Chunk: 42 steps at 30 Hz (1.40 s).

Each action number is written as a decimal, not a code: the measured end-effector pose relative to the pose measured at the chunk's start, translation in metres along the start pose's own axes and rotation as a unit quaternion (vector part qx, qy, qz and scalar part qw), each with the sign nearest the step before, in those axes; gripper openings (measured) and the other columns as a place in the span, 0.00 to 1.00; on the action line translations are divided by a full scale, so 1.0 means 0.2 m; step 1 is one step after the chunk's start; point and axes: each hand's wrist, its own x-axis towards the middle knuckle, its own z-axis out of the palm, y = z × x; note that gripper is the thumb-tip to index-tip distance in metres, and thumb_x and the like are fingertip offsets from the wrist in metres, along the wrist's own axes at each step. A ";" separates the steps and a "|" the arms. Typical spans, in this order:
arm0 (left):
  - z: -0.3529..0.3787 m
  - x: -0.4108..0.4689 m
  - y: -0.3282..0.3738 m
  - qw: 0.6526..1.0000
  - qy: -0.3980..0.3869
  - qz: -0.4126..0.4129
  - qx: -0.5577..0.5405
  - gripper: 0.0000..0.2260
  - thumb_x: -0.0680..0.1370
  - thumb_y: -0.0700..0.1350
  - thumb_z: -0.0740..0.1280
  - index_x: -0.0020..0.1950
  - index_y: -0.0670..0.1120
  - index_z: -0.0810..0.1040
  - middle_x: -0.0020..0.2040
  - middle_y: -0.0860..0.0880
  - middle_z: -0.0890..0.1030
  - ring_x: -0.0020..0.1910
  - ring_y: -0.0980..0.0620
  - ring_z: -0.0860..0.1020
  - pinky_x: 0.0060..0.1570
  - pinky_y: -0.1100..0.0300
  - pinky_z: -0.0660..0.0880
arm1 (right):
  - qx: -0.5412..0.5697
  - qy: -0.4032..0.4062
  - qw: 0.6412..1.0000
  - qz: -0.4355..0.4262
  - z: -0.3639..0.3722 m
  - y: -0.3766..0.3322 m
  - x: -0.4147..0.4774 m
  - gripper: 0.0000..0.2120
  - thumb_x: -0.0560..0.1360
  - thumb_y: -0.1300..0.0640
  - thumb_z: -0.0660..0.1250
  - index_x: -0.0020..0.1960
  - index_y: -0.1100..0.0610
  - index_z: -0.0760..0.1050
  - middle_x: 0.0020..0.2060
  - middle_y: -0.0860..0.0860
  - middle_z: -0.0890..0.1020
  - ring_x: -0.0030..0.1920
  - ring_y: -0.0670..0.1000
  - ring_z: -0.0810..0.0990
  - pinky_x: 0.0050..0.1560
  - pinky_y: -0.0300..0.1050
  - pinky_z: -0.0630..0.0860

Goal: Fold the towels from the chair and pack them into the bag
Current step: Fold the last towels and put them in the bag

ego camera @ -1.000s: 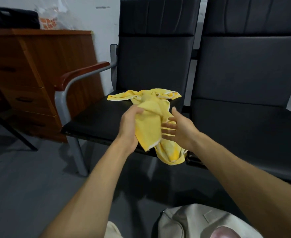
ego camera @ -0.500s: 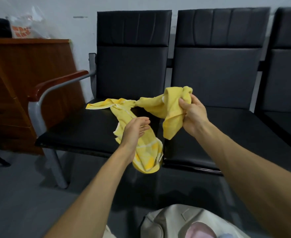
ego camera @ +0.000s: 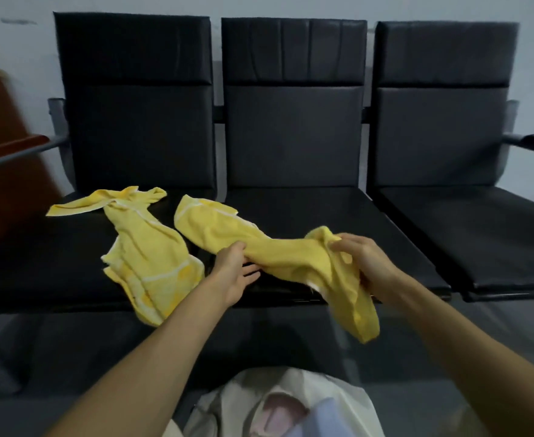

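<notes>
Two yellow towels are in view. One crumpled yellow towel (ego camera: 147,247) lies on the left black seat (ego camera: 38,257), its lower end hanging over the front edge. A second yellow towel (ego camera: 278,253) stretches from the left seat across to the middle seat (ego camera: 338,222). My left hand (ego camera: 232,272) pinches its middle from below with thumb on top. My right hand (ego camera: 361,263) grips its bunched right end, and a tail hangs down past the seat edge. A cream bag (ego camera: 294,402) stands open on the floor below, with pink and blue cloth inside.
Three joined black chairs stand against a pale wall; the right seat (ego camera: 479,234) holds nothing. A wooden desk (ego camera: 4,171) stands at the far left beside a red-brown armrest (ego camera: 10,149). Grey floor lies in front.
The second towel has been pulled away from the first and drawn rightward over the middle seat. My left hand now holds its middle. The view has swung right, showing the third chair.
</notes>
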 end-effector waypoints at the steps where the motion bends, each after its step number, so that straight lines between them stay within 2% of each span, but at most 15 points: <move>1: 0.03 0.02 -0.02 1.000 0.002 -0.007 -0.007 0.19 0.83 0.43 0.57 0.73 0.40 0.62 0.69 0.36 0.70 0.64 0.37 0.73 0.64 0.46 0.72 | -0.068 -0.010 0.998 0.006 -0.03 0.05 -0.01 0.08 0.78 0.51 0.65 0.48 0.52 0.82 0.43 0.53 0.82 0.44 0.52 0.81 0.45 0.49 0.76; 3: 0.06 0.06 -0.06 1.000 0.015 -0.005 -0.020 0.21 0.82 0.42 0.60 0.74 0.40 0.62 0.68 0.36 0.70 0.63 0.36 0.74 0.60 0.46 0.75 | -0.211 -0.049 0.976 0.007 -0.08 0.11 -0.01 0.11 0.77 0.43 0.65 0.47 0.49 0.81 0.42 0.48 0.82 0.44 0.47 0.80 0.43 0.43 0.74; 7: 0.08 0.15 -0.12 0.995 0.079 0.049 0.027 0.19 0.79 0.37 0.64 0.69 0.40 0.67 0.58 0.42 0.77 0.49 0.44 0.79 0.38 0.56 0.77 | -0.435 -0.100 0.895 -0.004 -0.12 0.14 0.01 0.17 0.75 0.36 0.63 0.55 0.47 0.78 0.51 0.45 0.80 0.50 0.46 0.77 0.45 0.40 0.72; 9: 0.10 0.17 -0.15 0.991 0.098 0.060 0.068 0.15 0.77 0.35 0.66 0.63 0.39 0.71 0.56 0.42 0.78 0.47 0.46 0.78 0.35 0.58 0.76 | -0.477 -0.121 0.871 -0.004 -0.12 0.14 0.01 0.20 0.76 0.37 0.62 0.60 0.49 0.77 0.54 0.46 0.79 0.54 0.48 0.77 0.50 0.42 0.73; 12: 0.14 0.17 -0.18 0.983 0.089 0.061 0.150 0.09 0.76 0.33 0.65 0.55 0.40 0.76 0.54 0.41 0.80 0.46 0.46 0.78 0.38 0.58 0.75 | -0.515 -0.143 0.845 0.013 -0.08 0.17 0.03 0.22 0.77 0.38 0.61 0.55 0.54 0.80 0.50 0.49 0.82 0.50 0.50 0.79 0.50 0.45 0.76; 16: 0.21 0.05 -0.24 0.960 0.002 0.063 0.274 0.08 0.75 0.37 0.63 0.49 0.44 0.79 0.43 0.44 0.79 0.40 0.48 0.75 0.35 0.57 0.71 | -0.498 -0.056 0.865 0.009 -0.03 0.20 0.09 0.18 0.78 0.43 0.61 0.53 0.57 0.78 0.48 0.52 0.81 0.47 0.51 0.80 0.42 0.44 0.75; 19: 0.24 -0.05 -0.31 0.932 -0.039 0.082 0.351 0.09 0.75 0.38 0.64 0.52 0.47 0.79 0.42 0.47 0.79 0.39 0.50 0.75 0.33 0.60 0.71 | -0.457 0.003 0.889 0.010 0.00 0.22 0.12 0.17 0.79 0.46 0.62 0.61 0.56 0.73 0.55 0.54 0.77 0.51 0.53 0.77 0.48 0.46 0.76; 22: 0.22 -0.12 -0.34 0.930 -0.047 0.090 0.353 0.10 0.75 0.37 0.64 0.53 0.48 0.78 0.43 0.49 0.79 0.40 0.52 0.76 0.34 0.61 0.71 | -0.489 0.041 0.871 0.021 0.03 0.25 0.13 0.21 0.78 0.47 0.62 0.67 0.57 0.68 0.62 0.56 0.72 0.59 0.56 0.74 0.58 0.51 0.73; 25: 0.18 -0.14 -0.34 0.937 -0.048 0.081 0.337 0.14 0.75 0.37 0.65 0.59 0.49 0.78 0.47 0.51 0.80 0.47 0.53 0.77 0.42 0.60 0.74 | -0.477 0.069 0.876 0.012 0.04 0.25 0.14 0.19 0.78 0.46 0.63 0.64 0.55 0.70 0.58 0.55 0.74 0.58 0.56 0.74 0.60 0.53 0.71; 29: 0.13 -0.15 -0.34 0.941 -0.047 0.067 0.328 0.12 0.77 0.41 0.64 0.59 0.49 0.80 0.51 0.51 0.81 0.52 0.53 0.77 0.53 0.57 0.76 | -0.473 0.054 0.879 -0.026 0.10 0.25 0.14 0.03 0.78 0.53 0.63 0.47 0.52 0.74 0.42 0.49 0.78 0.46 0.51 0.77 0.55 0.49 0.73; 33: 0.09 -0.14 -0.31 0.944 0.007 0.109 0.313 0.04 0.77 0.44 0.66 0.46 0.52 0.80 0.51 0.51 0.79 0.50 0.54 0.76 0.49 0.60 0.74 | -0.327 0.035 0.944 -0.039 0.11 0.18 0.13 0.05 0.77 0.57 0.63 0.44 0.53 0.77 0.39 0.49 0.79 0.39 0.48 0.77 0.38 0.41 0.75; 35: 0.06 -0.13 -0.29 0.951 0.063 0.141 0.269 0.06 0.77 0.44 0.66 0.51 0.52 0.79 0.54 0.50 0.77 0.51 0.54 0.75 0.47 0.60 0.73 | -0.278 0.009 0.957 -0.084 0.13 0.13 0.08 0.05 0.78 0.55 0.64 0.44 0.52 0.77 0.39 0.48 0.79 0.39 0.45 0.76 0.35 0.38 0.71; 37: 0.06 -0.15 -0.24 0.975 0.044 0.112 0.186 0.06 0.78 0.43 0.64 0.52 0.46 0.80 0.45 0.49 0.79 0.43 0.52 0.77 0.41 0.59 0.74 | -0.265 -0.030 0.954 -0.140 0.17 0.10 0.02 0.06 0.78 0.53 0.66 0.43 0.49 0.76 0.37 0.45 0.78 0.37 0.43 0.75 0.35 0.37 0.70; 39: 0.07 -0.19 -0.20 0.989 0.001 0.063 0.135 0.09 0.79 0.46 0.64 0.46 0.42 0.80 0.38 0.46 0.80 0.38 0.50 0.78 0.40 0.55 0.77 | -0.285 -0.075 0.939 -0.175 0.20 0.09 -0.04 0.05 0.79 0.52 0.66 0.43 0.47 0.75 0.34 0.43 0.77 0.34 0.41 0.75 0.35 0.32 0.68; 42: 0.06 -0.22 -0.20 0.990 -0.021 0.022 0.141 0.12 0.80 0.50 0.65 0.47 0.42 0.80 0.41 0.45 0.82 0.44 0.46 0.81 0.46 0.50 0.79 | -0.325 -0.135 0.915 -0.197 0.23 0.11 -0.08 0.04 0.79 0.53 0.65 0.45 0.46 0.76 0.31 0.42 0.76 0.33 0.39 0.74 0.34 0.31 0.67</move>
